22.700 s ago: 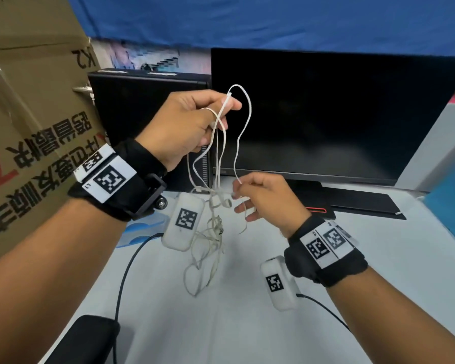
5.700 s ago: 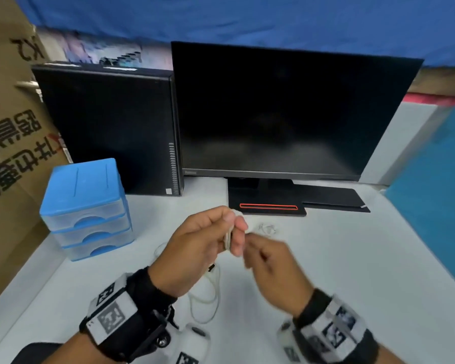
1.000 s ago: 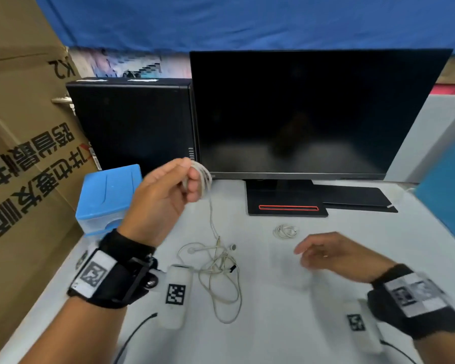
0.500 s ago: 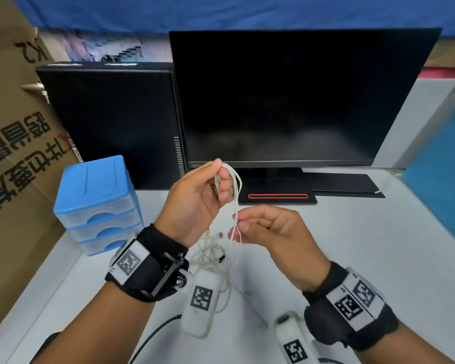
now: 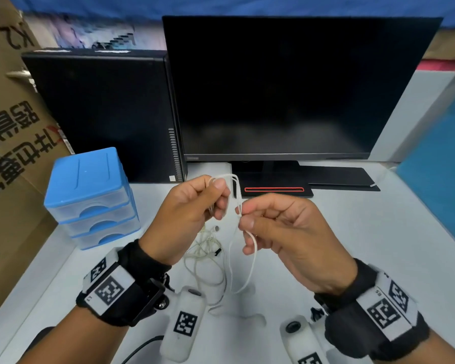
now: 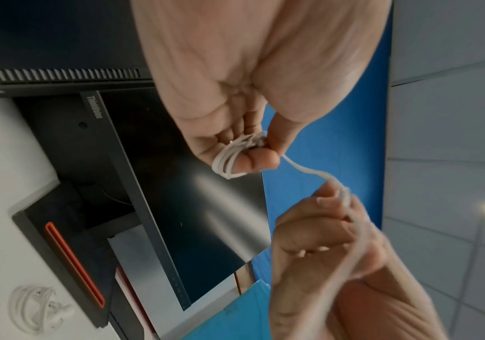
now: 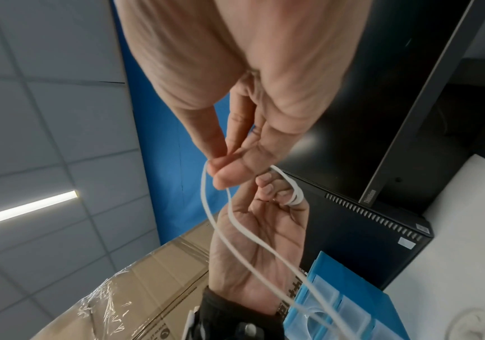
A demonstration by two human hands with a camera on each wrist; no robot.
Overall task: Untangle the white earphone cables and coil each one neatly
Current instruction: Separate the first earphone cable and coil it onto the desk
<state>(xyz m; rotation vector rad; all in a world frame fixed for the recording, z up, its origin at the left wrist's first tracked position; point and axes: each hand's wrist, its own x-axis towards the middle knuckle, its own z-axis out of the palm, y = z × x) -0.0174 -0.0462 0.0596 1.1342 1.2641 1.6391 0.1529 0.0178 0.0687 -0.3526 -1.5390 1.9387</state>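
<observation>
My left hand [image 5: 220, 198] is raised above the table and holds a white earphone cable wound in several loops [image 6: 229, 163] round its fingertips, thumb pressing on them. Right beside it, my right hand [image 5: 243, 215] pinches the loose strand [image 7: 235, 225] of the same cable between thumb and forefinger. That strand hangs in a long loop [image 5: 251, 258] down toward the table. Below my hands a second, tangled earphone cable [image 5: 205, 250] lies on the white table [image 5: 365, 232]. One finished coil [image 6: 35, 308] rests on the table by the monitor stand.
A black monitor [image 5: 286, 88] on a stand with a red stripe [image 5: 273, 189] stands behind my hands. A black computer tower [image 5: 103, 114] and a blue drawer unit [image 5: 90, 190] stand at the left, beside a cardboard box [image 5: 8, 127].
My right hand has risen from near the table at the right and now pinches the strand next to my left hand. My left hand still holds the loops.
</observation>
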